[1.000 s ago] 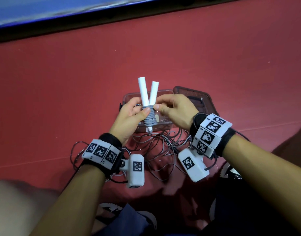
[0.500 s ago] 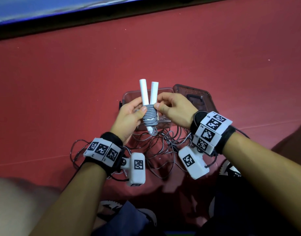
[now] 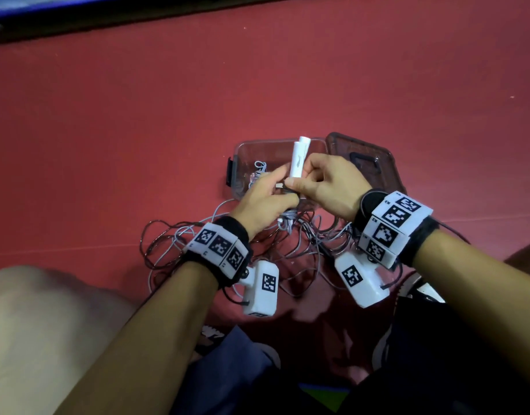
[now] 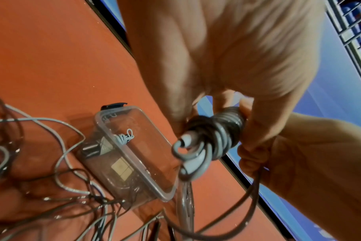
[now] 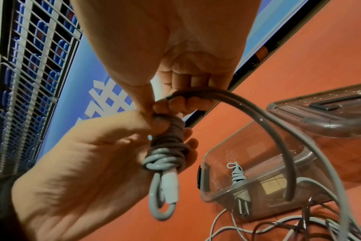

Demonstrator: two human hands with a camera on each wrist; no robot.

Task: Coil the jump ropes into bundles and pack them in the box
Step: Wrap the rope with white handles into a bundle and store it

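Both hands hold one jump rope bundle (image 3: pixel 299 157) above the clear plastic box (image 3: pixel 257 149): two white handles side by side with grey cord wound round their lower part. My left hand (image 3: pixel 283 187) grips the wound coil (image 4: pixel 214 135) from the left. At the top of the coil (image 5: pixel 169 146), my right hand (image 3: pixel 299 181) curls round the handles and pinches the free grey cord (image 5: pixel 268 122), which arcs down to the floor. A short loop and a white handle tip hang below the coil. Another coiled rope (image 4: pixel 124 137) lies in the box.
The box's dark translucent lid (image 3: pixel 362 157) lies right of it on the red floor. Loose grey and dark ropes (image 3: pixel 174 244) sprawl in a tangle between the box and my legs. My knee (image 3: pixel 48 310) is at the lower left, a shoe (image 3: pixel 419 289) at the right.
The two handles, spread in a V before, now lie close together and lean right. My right hand has moved over them with the cord, and the coil is now hidden between the hands.
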